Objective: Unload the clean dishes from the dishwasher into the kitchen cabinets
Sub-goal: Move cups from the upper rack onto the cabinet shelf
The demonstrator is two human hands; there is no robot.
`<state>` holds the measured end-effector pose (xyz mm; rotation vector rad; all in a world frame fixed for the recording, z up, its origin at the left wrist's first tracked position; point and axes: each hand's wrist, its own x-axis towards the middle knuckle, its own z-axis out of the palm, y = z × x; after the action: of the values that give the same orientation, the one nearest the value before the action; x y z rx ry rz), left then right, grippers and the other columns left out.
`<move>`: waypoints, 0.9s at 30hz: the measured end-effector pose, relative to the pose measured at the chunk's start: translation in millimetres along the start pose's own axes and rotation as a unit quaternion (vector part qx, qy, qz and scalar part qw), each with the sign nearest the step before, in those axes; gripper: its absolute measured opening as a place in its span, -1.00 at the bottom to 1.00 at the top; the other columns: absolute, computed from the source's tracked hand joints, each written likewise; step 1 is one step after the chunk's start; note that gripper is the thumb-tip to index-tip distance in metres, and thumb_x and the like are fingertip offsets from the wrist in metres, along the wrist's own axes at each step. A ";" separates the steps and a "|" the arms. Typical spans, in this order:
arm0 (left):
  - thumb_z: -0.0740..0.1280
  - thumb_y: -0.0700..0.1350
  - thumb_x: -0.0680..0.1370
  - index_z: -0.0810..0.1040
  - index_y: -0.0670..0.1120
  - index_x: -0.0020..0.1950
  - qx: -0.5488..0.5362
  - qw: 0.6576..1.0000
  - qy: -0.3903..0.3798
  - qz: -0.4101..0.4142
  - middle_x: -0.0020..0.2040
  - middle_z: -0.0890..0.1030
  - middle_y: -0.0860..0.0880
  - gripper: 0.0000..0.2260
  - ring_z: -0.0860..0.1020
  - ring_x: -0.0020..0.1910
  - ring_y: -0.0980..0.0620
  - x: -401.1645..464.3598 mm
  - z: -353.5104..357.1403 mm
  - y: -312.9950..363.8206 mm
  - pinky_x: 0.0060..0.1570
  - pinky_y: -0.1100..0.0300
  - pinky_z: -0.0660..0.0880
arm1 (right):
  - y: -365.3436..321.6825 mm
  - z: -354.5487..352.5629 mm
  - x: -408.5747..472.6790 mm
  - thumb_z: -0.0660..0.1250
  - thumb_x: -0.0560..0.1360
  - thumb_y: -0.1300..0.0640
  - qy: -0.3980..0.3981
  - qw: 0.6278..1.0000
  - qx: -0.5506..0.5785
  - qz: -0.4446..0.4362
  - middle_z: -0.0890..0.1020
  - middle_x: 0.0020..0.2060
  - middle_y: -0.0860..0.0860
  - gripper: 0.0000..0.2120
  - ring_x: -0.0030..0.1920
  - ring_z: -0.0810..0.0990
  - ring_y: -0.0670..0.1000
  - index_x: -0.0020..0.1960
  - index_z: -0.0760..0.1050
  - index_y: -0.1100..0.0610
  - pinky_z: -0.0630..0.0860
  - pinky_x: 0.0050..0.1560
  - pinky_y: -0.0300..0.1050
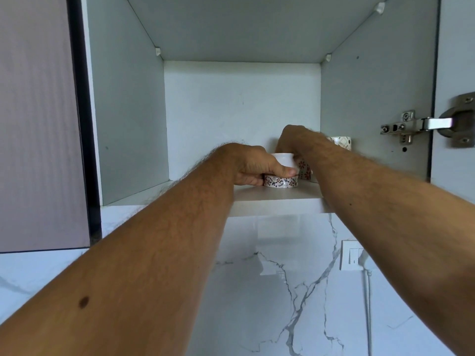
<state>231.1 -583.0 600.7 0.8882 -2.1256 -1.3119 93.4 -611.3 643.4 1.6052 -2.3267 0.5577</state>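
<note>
Both my arms reach up into an open wall cabinet (128,111). My left hand (252,165) grips a white cup with a floral band (281,181), thumb across its front, and the cup stands on the shelf (277,201). Just behind it my right hand (295,142) is curled over a second floral cup (304,169); most of that cup is hidden. Behind my right wrist a third patterned cup (343,142) shows at the back right.
The cabinet's left half and its upper space hold nothing. Its open door hangs at the right on a metal hinge (411,127). A closed cabinet door (38,119) is on the left. Below are a marble wall (270,278) and a wall socket with a plugged cable (353,255).
</note>
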 end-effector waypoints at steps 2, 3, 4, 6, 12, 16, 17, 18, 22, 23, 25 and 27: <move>0.46 -0.21 0.50 0.52 -0.18 0.29 0.003 1.000 -0.001 -0.002 0.18 0.65 -0.06 -0.62 0.62 0.14 0.08 0.9 -0.2 -0.3 0.19 0.23 0.52 | 1.9 0.3 1.5 0.47 0.38 0.21 0.018 1.000 0.016 -0.005 0.61 -0.26 0.10 -0.84 -0.33 0.56 0.06 -0.25 0.48 0.18 0.39 -0.38 -0.20; 0.45 -0.22 0.50 0.54 -0.18 0.27 0.003 1.000 -0.003 -0.002 0.15 0.66 -0.05 -0.66 0.62 0.12 0.09 1.0 -0.1 -0.1 0.19 0.24 0.52 | 2.7 -0.1 1.9 0.46 0.39 0.21 0.028 0.999 0.025 -0.009 0.59 -0.29 0.09 -0.82 -0.37 0.52 0.04 -0.26 0.45 0.18 0.37 -0.41 -0.21; 0.43 -0.24 0.52 0.55 -0.17 0.21 0.002 1.000 -0.006 -0.001 0.09 0.67 -0.03 -0.73 0.64 0.05 0.10 0.1 0.2 0.2 0.13 0.27 0.55 | 3.5 -0.5 2.4 0.47 0.39 0.21 0.041 0.999 0.034 -0.012 0.55 -0.34 0.07 -0.79 -0.39 0.50 0.02 -0.28 0.43 0.17 0.34 -0.44 -0.22; 0.35 -0.34 0.54 0.57 -0.17 0.08 0.003 1.000 -0.014 -0.003 -0.03 0.67 -0.03 -0.84 0.64 -0.10 0.12 -1.9 0.5 0.8 -0.04 0.33 0.58 | 4.3 -0.6 4.2 0.47 0.41 0.20 0.068 0.997 0.024 -0.027 0.49 -0.39 0.03 -0.74 -0.38 0.49 0.02 -0.31 0.39 0.17 0.31 -0.48 -0.21; 0.26 -0.45 0.53 0.53 -0.25 0.19 0.025 1.000 0.000 -0.003 0.00 0.64 -0.09 -0.73 0.62 -0.07 0.06 -2.9 0.2 0.0 -0.04 0.32 0.57 | 5.2 5.9 8.6 0.43 0.45 0.20 0.091 0.995 0.024 -0.039 0.50 -0.22 0.08 -0.71 -0.18 0.50 0.10 -0.29 0.32 0.16 0.40 -0.31 -0.14; 0.35 -0.42 0.51 0.50 -0.29 0.27 0.043 0.999 0.023 -0.003 0.09 0.64 -0.12 -0.66 0.62 0.04 0.02 -1.4 -0.5 -0.3 0.09 0.27 0.56 | 4.8 5.7 7.8 0.39 0.48 0.21 0.097 0.993 0.045 -0.046 0.53 -0.13 0.10 -0.70 -0.11 0.52 0.12 -0.29 0.29 0.16 0.42 -0.18 -0.14; 0.38 -0.40 0.50 0.50 -0.29 0.28 0.047 0.998 0.032 0.000 0.14 0.64 -0.13 -0.65 0.62 0.10 0.01 -0.3 -0.5 -1.1 0.15 0.23 0.54 | 4.1 5.3 8.7 0.41 0.47 0.19 0.097 0.992 0.062 -0.046 0.56 -0.11 0.11 -0.69 -0.13 0.53 0.12 -0.29 0.30 0.16 0.42 -0.19 -0.14; 0.41 -0.38 0.48 0.50 -0.28 0.28 0.057 0.997 0.043 0.004 0.19 0.63 -0.14 -0.63 0.61 0.14 0.00 0.2 0.2 -1.9 0.20 0.19 0.53 | 3.9 3.8 7.6 0.45 0.46 0.16 0.105 0.990 0.084 -0.047 0.59 -0.12 0.11 -0.69 -0.18 0.54 0.09 -0.29 0.32 0.16 0.42 -0.23 -0.15; 0.54 -0.19 0.43 0.43 -0.22 0.29 0.153 0.983 0.098 0.027 0.21 0.56 -0.12 -0.51 0.60 0.18 -0.03 2.4 1.2 -5.6 0.22 0.08 0.54 | 12.0 -8.4 -3.9 0.42 0.45 0.00 0.185 0.953 0.233 -0.058 0.64 -0.32 0.07 -0.76 -0.39 0.61 0.01 -0.14 0.62 0.20 0.57 -0.26 -0.20; 0.56 -0.11 0.42 0.41 -0.20 0.28 0.190 0.975 0.114 0.031 0.17 0.56 -0.11 -0.47 0.61 0.15 -0.05 2.7 0.8 -6.0 0.22 0.04 0.55 | 15.1 -11.2 -8.8 0.39 0.43 -0.01 0.212 0.942 0.252 -0.062 0.64 -0.31 0.09 -0.74 -0.33 0.63 0.08 -0.15 0.63 0.21 0.61 -0.21 -0.13; 0.56 0.03 0.41 0.46 -0.19 0.18 0.272 0.952 0.135 0.038 0.01 0.60 -0.11 -0.50 0.63 0.03 -0.09 4.3 0.1 -6.3 0.20 0.01 0.53 | 20.6 -16.0 -21.8 0.35 0.35 -0.05 0.224 0.943 0.238 -0.062 0.59 -0.33 0.08 -0.71 -0.27 0.58 0.13 -0.24 0.59 0.19 0.57 -0.22 -0.12; 0.52 0.11 0.43 0.51 -0.15 -0.10 0.338 0.930 0.142 0.037 -0.19 0.62 -0.09 -0.64 0.58 -0.14 -0.07 5.9 1.5 -4.7 0.10 0.07 0.49 | 25.8 -18.1 -34.2 0.39 0.30 -0.13 0.184 0.960 0.204 -0.050 0.60 -0.27 0.06 -0.68 -0.23 0.59 0.10 -0.20 0.60 0.14 0.55 -0.21 -0.13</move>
<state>227.4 -588.1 596.2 1.1579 -2.3566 -0.3498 81.4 -566.4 641.0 1.5966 -1.9285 1.2583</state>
